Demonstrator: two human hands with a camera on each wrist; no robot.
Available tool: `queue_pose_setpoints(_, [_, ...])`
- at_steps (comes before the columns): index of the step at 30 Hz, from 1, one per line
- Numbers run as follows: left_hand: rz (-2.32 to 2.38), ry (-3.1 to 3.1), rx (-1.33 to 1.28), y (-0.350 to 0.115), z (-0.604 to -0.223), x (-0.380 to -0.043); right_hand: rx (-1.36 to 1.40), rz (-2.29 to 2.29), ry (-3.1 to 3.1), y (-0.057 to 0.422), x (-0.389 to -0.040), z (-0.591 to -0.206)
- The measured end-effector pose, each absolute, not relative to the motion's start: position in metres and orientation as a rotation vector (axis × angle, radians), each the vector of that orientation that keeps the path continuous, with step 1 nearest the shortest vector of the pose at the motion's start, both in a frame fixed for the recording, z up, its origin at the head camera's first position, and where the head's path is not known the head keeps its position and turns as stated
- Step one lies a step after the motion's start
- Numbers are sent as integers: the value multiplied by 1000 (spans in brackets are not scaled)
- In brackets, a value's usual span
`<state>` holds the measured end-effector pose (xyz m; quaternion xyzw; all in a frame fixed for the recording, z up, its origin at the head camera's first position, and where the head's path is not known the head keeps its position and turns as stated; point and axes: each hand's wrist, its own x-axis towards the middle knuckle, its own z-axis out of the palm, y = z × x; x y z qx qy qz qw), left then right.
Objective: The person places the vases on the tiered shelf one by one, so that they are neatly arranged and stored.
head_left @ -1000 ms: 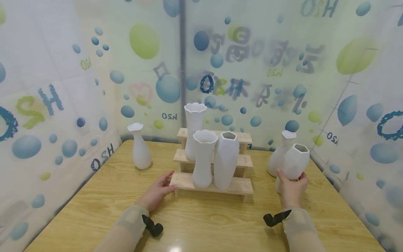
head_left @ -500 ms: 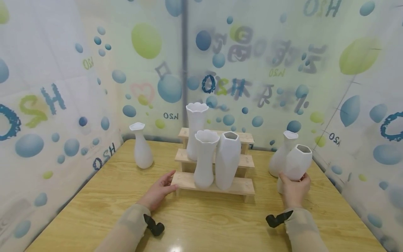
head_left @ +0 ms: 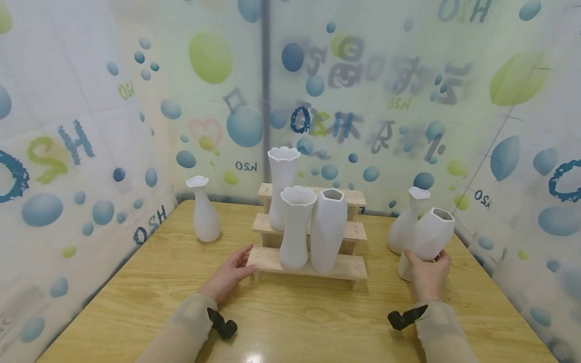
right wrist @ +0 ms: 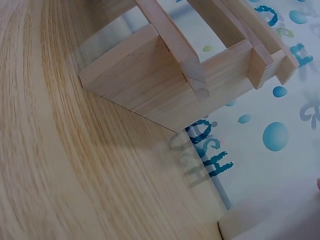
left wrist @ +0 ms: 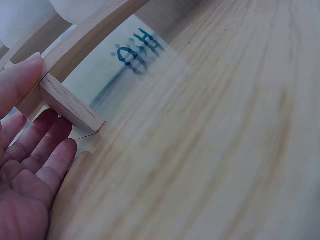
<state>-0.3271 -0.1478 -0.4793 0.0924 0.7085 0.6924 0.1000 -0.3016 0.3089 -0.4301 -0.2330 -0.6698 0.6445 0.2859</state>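
Observation:
My right hand [head_left: 428,275] grips a white faceted vase [head_left: 433,232] around its lower part. This vase leans to the right, its base close over the table, and overlaps a slim-necked white vase [head_left: 401,229] behind it. My left hand [head_left: 227,277] holds the left end of a three-step wooden stand [head_left: 268,259]. In the left wrist view, the thumb [left wrist: 22,80] lies against the step's end, with the fingers by its leg. On the stand are a tall scalloped vase [head_left: 282,176], a shorter scalloped vase [head_left: 295,232] and another faceted vase [head_left: 327,232].
A slim-necked white vase [head_left: 205,217] stands alone at the table's back left. Printed curtains [head_left: 218,116] enclose the wooden table [head_left: 290,312] at the back and sides. The stand's side panel [right wrist: 145,75] shows in the right wrist view.
My right hand has shifted slightly right, and the faceted vase in it leans further to the right. My left hand stays at the stand's end.

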Motion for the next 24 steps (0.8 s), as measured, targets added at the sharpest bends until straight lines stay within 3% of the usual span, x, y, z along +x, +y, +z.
queue_pose_setpoints(24, [2070,2079,234,-147,-481,-330,-478,1746,-1973,311,-289,-394])
